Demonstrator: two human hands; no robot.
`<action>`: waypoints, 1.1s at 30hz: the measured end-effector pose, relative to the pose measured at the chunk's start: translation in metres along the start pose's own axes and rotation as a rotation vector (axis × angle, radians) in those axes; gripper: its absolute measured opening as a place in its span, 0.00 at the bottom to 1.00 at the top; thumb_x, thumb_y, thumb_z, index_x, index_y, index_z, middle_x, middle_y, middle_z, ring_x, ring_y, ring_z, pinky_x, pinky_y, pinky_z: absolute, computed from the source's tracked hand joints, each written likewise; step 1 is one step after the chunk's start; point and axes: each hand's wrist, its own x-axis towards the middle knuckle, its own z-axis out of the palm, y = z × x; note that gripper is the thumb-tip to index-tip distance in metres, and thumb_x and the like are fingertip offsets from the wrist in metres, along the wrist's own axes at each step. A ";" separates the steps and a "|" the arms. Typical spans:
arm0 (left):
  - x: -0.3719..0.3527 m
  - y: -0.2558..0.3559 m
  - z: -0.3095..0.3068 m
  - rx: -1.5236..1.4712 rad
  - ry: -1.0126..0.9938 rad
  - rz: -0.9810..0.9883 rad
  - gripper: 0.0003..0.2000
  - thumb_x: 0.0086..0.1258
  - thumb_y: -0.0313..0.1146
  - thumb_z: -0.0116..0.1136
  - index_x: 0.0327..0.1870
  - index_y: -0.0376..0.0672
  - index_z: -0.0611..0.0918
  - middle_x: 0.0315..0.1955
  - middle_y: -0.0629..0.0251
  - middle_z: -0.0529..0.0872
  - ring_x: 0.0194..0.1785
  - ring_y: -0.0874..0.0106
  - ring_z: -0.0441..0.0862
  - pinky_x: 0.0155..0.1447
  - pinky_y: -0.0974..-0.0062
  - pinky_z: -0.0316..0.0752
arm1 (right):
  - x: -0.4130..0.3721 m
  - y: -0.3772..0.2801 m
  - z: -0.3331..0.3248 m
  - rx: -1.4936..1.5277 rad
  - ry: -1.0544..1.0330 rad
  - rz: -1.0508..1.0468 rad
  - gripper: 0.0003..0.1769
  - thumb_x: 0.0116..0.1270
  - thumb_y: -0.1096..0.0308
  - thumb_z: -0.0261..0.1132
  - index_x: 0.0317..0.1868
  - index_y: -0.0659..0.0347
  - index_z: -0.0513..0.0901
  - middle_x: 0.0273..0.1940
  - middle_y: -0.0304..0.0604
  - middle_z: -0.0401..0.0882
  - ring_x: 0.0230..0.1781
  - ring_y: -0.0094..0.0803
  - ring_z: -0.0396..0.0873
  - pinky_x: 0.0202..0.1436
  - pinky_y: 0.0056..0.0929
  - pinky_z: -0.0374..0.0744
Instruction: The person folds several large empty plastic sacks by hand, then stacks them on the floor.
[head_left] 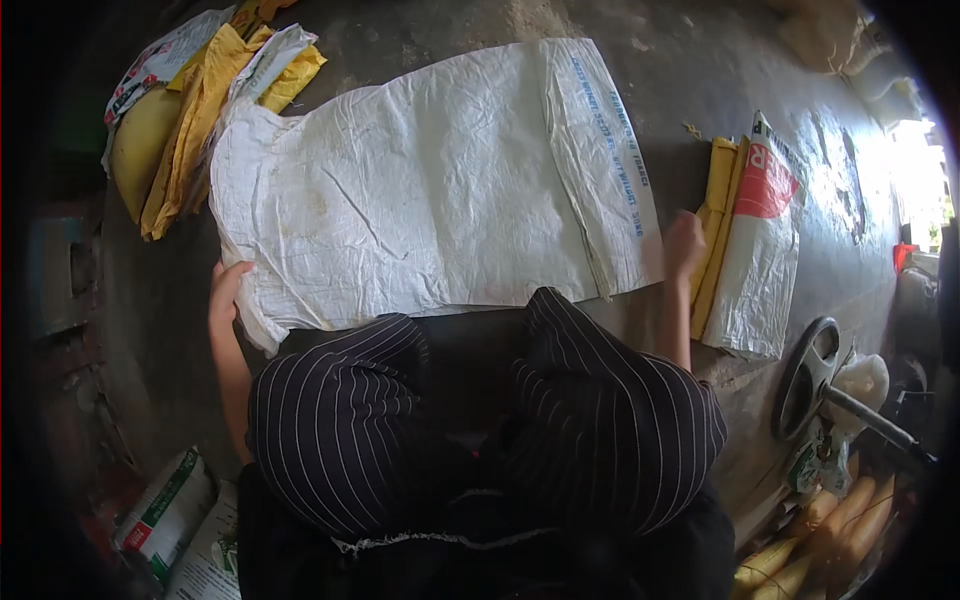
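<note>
A large white woven sack (400,190) lies flat on the floor before my knees. Its wrinkled end is on the left, and blue print runs along the folded strip at its right end. My left hand (228,290) is closed on the sack's lower left edge, fingertips over the fabric. Just past the lower right edge, my right hand (684,245) is curled into a fist, slightly smeared by motion. I cannot tell what is inside that fist. A folded yellow sack (714,220) lies right beside it, next to a folded white-and-red sack (760,250).
Several yellow and white sacks (185,130) are piled at the upper left. At the right stand a dark metal object with a bar (808,378) and several long yellow-orange items (840,520). Printed sacks (170,515) sit at the lower left. My striped trouser legs (335,420) are folded in front.
</note>
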 end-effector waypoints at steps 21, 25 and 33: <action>0.036 0.062 -0.168 0.120 0.272 0.137 0.28 0.53 0.38 0.63 0.54 0.32 0.72 0.47 0.55 0.78 0.49 0.64 0.77 0.55 0.68 0.71 | 0.053 -0.159 0.005 0.381 -0.218 -0.153 0.07 0.67 0.68 0.56 0.41 0.63 0.76 0.30 0.52 0.80 0.30 0.44 0.81 0.34 0.36 0.77; 0.023 0.165 -0.235 0.299 0.200 0.237 0.29 0.55 0.36 0.61 0.61 0.41 0.71 0.47 0.59 0.79 0.50 0.68 0.77 0.56 0.71 0.71 | 0.082 -0.130 0.036 0.622 -0.381 0.005 0.10 0.68 0.67 0.57 0.41 0.65 0.78 0.27 0.37 0.76 0.27 0.19 0.70 0.31 0.24 0.71; -0.011 0.310 -0.039 0.748 0.124 0.679 0.24 0.52 0.31 0.55 0.53 0.32 0.73 0.34 0.62 0.80 0.35 0.74 0.76 0.40 0.75 0.73 | -0.029 -0.129 0.109 0.562 -0.514 0.027 0.11 0.69 0.65 0.57 0.42 0.65 0.77 0.34 0.47 0.81 0.34 0.29 0.78 0.40 0.30 0.75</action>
